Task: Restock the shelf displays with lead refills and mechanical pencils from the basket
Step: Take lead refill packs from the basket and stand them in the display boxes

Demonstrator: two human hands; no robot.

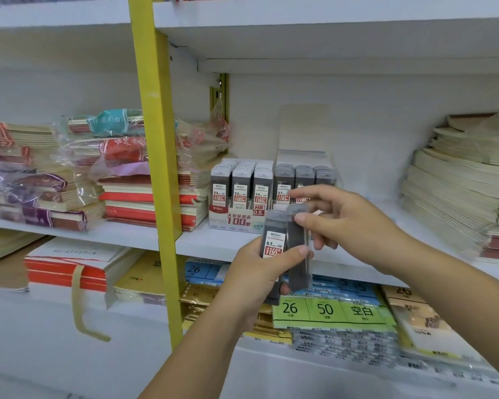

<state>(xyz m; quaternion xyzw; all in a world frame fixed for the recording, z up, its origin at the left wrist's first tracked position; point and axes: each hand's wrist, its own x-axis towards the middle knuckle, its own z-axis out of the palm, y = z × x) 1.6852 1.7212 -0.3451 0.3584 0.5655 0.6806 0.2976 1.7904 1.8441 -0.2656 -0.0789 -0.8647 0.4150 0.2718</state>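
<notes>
My left hand (257,272) grips a small stack of grey lead refill cases (273,246) labelled 0.7 HB, held upright in front of the middle shelf. My right hand (340,217) pinches the top of one grey case (298,254) at the right side of that stack. Behind the hands, on the white shelf (202,240), stands a display box of 0.5 HB refills (239,194) with three full rows. Right next to it is a clear display box of 0.7 refills (303,174), partly hidden by my right hand. No basket or mechanical pencils are in view.
A yellow upright post (159,174) divides the shelving. Wrapped stacks of red and purple notebooks (144,191) lie left of the refill boxes; cream notebook piles (455,191) lie at the right. The shelf below holds packs of paper labelled 26 and 50 (326,309).
</notes>
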